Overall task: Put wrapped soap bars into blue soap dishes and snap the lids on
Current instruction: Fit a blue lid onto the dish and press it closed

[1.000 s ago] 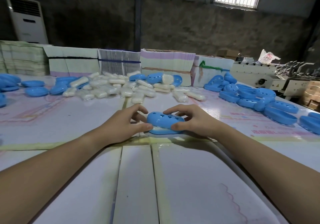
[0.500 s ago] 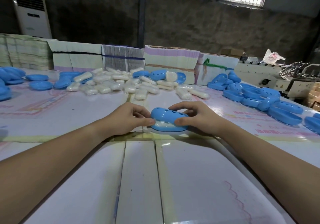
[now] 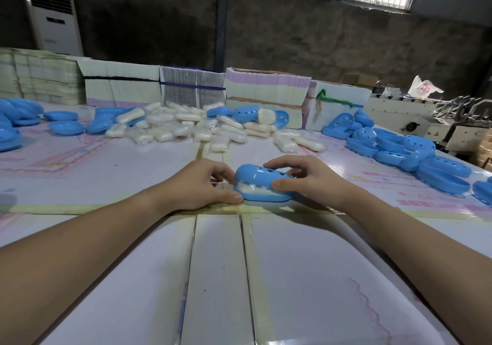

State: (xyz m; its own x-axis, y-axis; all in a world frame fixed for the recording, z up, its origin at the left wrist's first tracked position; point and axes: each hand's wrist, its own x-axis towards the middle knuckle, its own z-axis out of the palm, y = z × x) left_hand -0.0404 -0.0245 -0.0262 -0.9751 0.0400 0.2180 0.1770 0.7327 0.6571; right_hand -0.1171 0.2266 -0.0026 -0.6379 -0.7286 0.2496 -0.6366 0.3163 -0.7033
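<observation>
place: packing workshop | signs: bare concrete wall (image 3: 292, 38), carton stacks (image 3: 266, 89), machine (image 3: 399, 115), bulk soap bars (image 3: 186, 126)

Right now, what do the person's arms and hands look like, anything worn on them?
Both arms are bare along all of their visible length, with no sleeves showing. The left hand and the right hand wear no gloves, and no rings, watch or bracelet show on the fingers or wrists. The nails that can be seen are short and unpainted.
</observation>
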